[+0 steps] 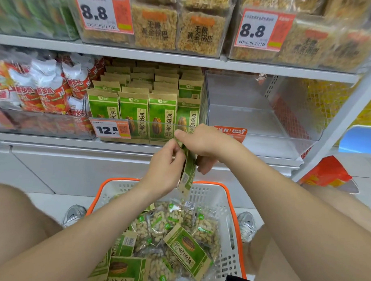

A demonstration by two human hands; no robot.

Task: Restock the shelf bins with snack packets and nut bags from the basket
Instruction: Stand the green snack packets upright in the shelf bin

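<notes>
Above the basket (227, 189), both hands hold one green packet (187, 172) edge-on to the camera, just in front of the seed bin (139, 115). Left hand (165, 168) pinches the packet's near upper edge. Right hand (203, 145) curls round its top and far side. The two-handed hold looks meant to square the packet upright so it slots in like the rows already standing face-out in that bin. The bin's rightmost column is nearest the hands, so it is the likely target. Empty bin (255, 115) just to the right, clear-walled, is probably for the nut bags (177, 221), which lie loose in the basket among spare packets (187, 251). Basket sits on the floor between the person's knees, right below the shelf (138, 144), which keeps each lift short. Plenty left in the basket, so the restock is far from finished.
</notes>
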